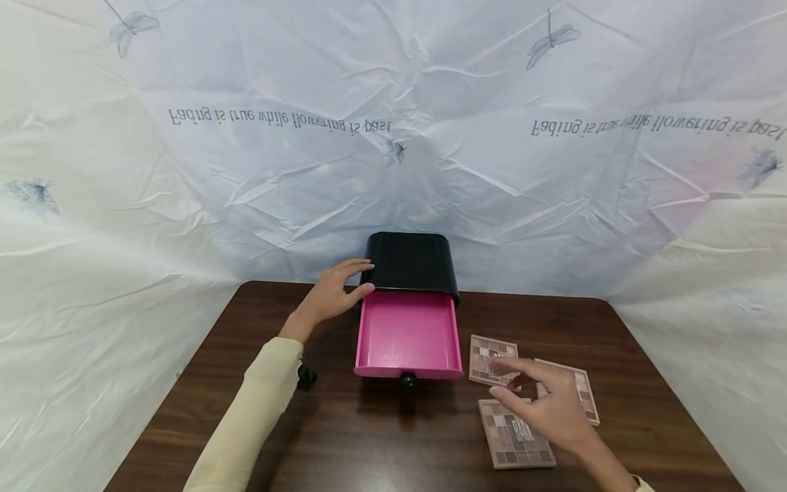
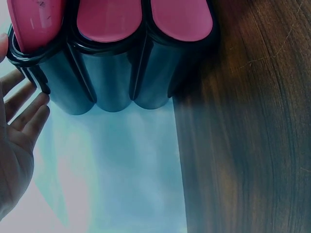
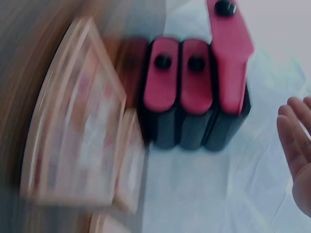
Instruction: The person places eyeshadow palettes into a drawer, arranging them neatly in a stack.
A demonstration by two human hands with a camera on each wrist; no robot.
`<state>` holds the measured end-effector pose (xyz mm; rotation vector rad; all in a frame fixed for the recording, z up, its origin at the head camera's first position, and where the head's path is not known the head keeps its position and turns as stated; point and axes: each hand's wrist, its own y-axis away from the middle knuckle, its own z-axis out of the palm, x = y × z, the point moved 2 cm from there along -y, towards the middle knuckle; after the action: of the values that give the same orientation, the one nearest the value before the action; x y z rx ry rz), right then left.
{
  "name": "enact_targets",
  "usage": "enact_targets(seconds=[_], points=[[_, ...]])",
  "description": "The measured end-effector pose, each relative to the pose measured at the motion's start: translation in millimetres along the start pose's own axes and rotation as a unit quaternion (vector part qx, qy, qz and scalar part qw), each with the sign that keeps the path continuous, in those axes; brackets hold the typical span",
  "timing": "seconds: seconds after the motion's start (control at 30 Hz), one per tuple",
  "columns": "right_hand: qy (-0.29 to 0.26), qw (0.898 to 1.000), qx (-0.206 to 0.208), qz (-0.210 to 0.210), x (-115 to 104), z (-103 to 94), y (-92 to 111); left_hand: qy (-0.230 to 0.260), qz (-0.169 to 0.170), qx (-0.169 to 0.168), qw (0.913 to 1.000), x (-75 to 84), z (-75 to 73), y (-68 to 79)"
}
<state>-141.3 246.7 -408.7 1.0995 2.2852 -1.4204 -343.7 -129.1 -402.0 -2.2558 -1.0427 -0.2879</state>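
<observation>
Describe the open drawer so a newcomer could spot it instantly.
On the brown table stands a glossy black cabinet. The open drawer is its top one, pink, with a round black knob in front. It alone is pulled out; the two pink drawers beneath sit closed.

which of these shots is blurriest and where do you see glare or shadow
Right wrist view: blurriest, with the eyeshadow palettes smeared and their lettering unreadable; left wrist view: sharper, with a bluish cast on the pale backdrop sheet; head view: fairly crisp, with a whitish sheen on the near part of the wooden tabletop and a dark shadow under the pulled-out pink drawer.
</observation>
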Motion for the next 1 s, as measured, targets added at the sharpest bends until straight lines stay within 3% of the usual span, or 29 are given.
enact_targets(seconds=[0.1,0.2,0.4,0.67,0.8,1.0], points=[[0.027,0.999,0.019,-0.026,21,-15.4,5,0.000,0.002,0.000,1.0000,-0.1,0.2,-0.1],[0.038,0.999,0.024,-0.018,42,-30.1,11,0.000,0.001,-0.001,1.0000,-0.4,0.9,-0.3],[0.109,0.994,-0.001,0.033,79,-58.0,28,0.005,-0.008,-0.007,0.9999,-0.9,0.9,0.1],[0.142,0.981,-0.020,0.133,117,-84.4,46,0.004,-0.007,-0.008,0.9999,-1.8,1.0,-1.0],[0.194,0.965,-0.052,0.170,135,-95.7,56,0.003,-0.002,-0.004,1.0000,-2.0,0.9,-1.3],[0.196,0.950,-0.134,0.202,146,-108.2,65,0.008,0.002,-0.001,1.0000,-1.0,0.6,-1.2]])
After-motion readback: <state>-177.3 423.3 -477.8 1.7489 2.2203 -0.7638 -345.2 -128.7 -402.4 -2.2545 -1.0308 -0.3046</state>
